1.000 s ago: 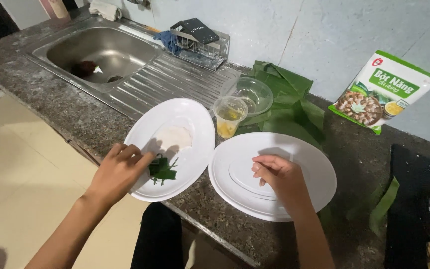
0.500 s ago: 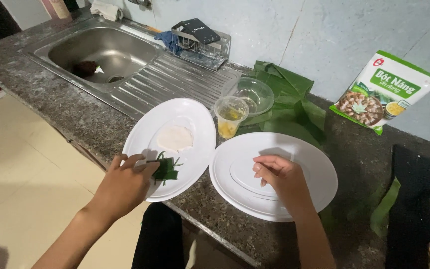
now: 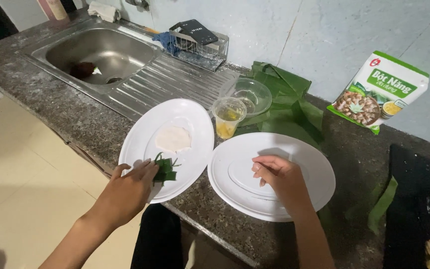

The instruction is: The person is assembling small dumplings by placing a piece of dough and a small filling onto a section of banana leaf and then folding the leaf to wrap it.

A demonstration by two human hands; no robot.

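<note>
Taking the left white plate (image 3: 195,124) as the landmark: up and to its left, a steel sink (image 3: 93,50) is sunk into the dark stone tabletop (image 3: 51,99), with a dark lump lying near its drain. At the plate's near rim the left hand (image 3: 128,187) pinches a small bundle of green leaf strips (image 3: 165,170) between its fingertips, the bundle resting on the plate's surface. Just above the bundle, in the plate's middle, lies a flat pale round of dough (image 3: 172,138). Touching or almost touching the plate's upper right edge stands a small clear plastic cup (image 3: 228,117) with yellow liquid at the bottom, and behind the cup sits a clear glass bowl (image 3: 251,94) on folded banana leaves (image 3: 289,107). Right of the landmark plate, nearly rim to rim with it, is a second white plate (image 3: 309,164); the right hand (image 3: 280,177) rests on its centre with fingers loosely curled, grasping nothing. Further right, against the wall, leans a green and white flour bag (image 3: 381,92).
</note>
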